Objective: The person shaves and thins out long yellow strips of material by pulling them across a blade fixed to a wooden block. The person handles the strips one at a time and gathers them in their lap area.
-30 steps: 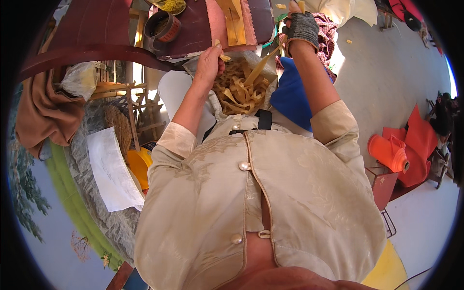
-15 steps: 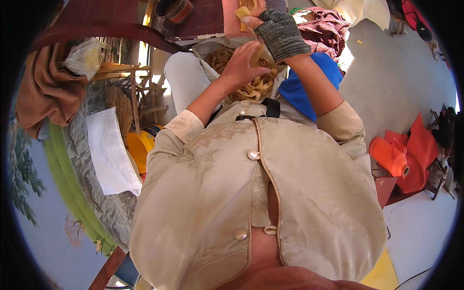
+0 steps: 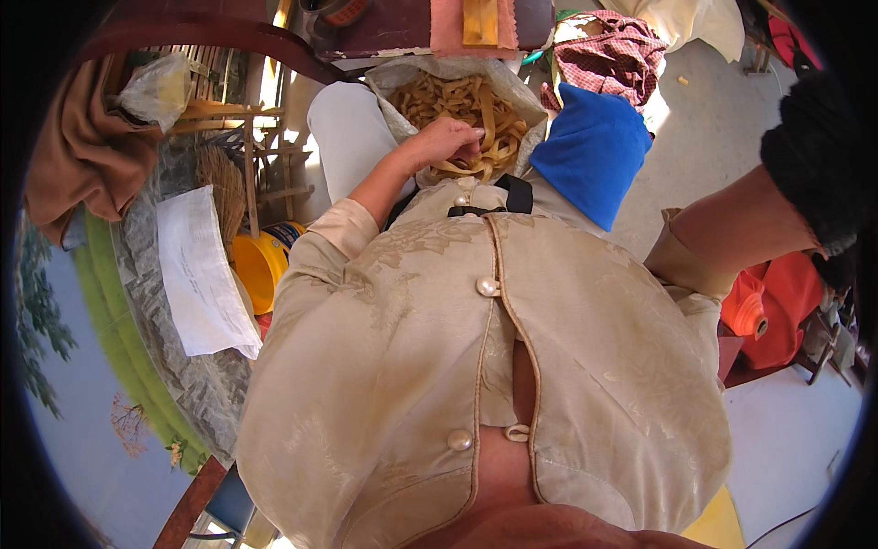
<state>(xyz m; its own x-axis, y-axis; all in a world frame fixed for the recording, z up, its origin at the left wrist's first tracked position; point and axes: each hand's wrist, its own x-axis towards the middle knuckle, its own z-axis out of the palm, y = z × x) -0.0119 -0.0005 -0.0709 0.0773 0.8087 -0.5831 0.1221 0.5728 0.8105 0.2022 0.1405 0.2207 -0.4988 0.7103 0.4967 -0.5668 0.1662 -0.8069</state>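
Note:
My left hand (image 3: 446, 144) is low over an open whitish sack (image 3: 389, 80) on my lap, its fingers curled in against a long flat tan strip (image 3: 489, 108). The sack holds a heap of similar looping, ribbon-like strips (image 3: 439, 99). Far out to the right, my right hand (image 3: 814, 156) wears a fingerless knitted glove that looks dark in shadow; its fingers are lost at the picture's dark rim. At the top, a yellowish wooden piece (image 3: 480, 23) lies on a pink cloth (image 3: 446, 27) on a dark red table (image 3: 393, 37).
A blue cloth (image 3: 594, 151) covers my right knee, with a red checked cloth (image 3: 608, 55) beyond it. On the left are a yellow bucket (image 3: 254, 270), a white cloth (image 3: 197, 274), a straw broom (image 3: 219, 183) and a brown garment (image 3: 87, 156). An orange roll (image 3: 745, 306) stands at the right.
My right hand has swung from the pink cloth out to the far right. My left hand has dropped slightly, its spread fingers now curled at the strips.

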